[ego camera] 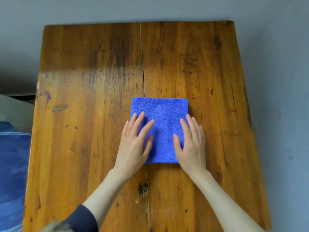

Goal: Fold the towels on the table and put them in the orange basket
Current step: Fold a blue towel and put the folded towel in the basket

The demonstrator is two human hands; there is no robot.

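A blue towel (pixel 161 118) lies folded into a neat rectangle near the middle of the wooden table (pixel 83 97). My left hand (pixel 135 144) rests flat on the towel's left part, fingers spread, palm down. My right hand (pixel 192 143) presses flat on its right part, fingers together, overlapping the right edge. Neither hand grips the cloth. No orange basket is in view.
The table is made of two planks with a seam (pixel 142 64) down the middle. Off the left edge is a blue fabric surface (pixel 11 173) and a pale ledge (pixel 15 108). A grey floor (pixel 275 81) surrounds the table.
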